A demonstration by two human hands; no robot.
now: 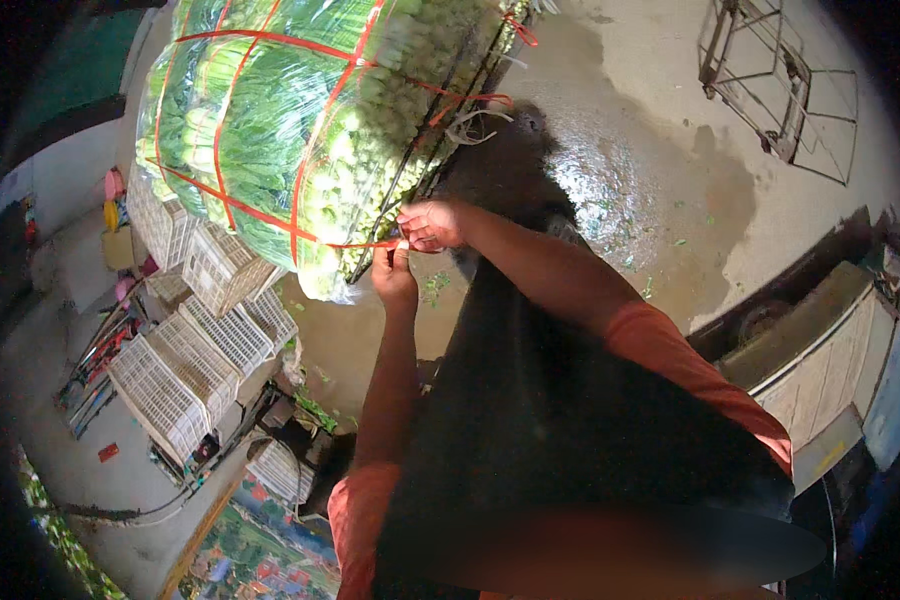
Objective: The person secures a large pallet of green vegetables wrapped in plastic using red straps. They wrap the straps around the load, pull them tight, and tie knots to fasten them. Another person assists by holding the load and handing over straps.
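A big bundle of leafy green vegetables (pixel 270 130), wrapped in clear plastic, fills the upper left. Red plastic twine (pixel 255 213) criss-crosses over it, and its lowest strand runs to my two hands. My left hand (pixel 396 278) pinches that strand close to the bundle's lower corner. Just above and to the right, my right hand (pixel 432 225) is closed with its fingers curled around the same twine; the exact grip is partly hidden. The two hands almost touch. Dark rack bars (pixel 410 165) line the bundle's right side, where loose ends of twine hang.
White plastic crates (pixel 185 370) are stacked to the left, beside a dark cart. On the wet concrete floor (pixel 620 180) lie scattered leaf scraps. A metal frame (pixel 770 80) stands at the upper right, and a wooden box-like bench (pixel 810 340) is on the right.
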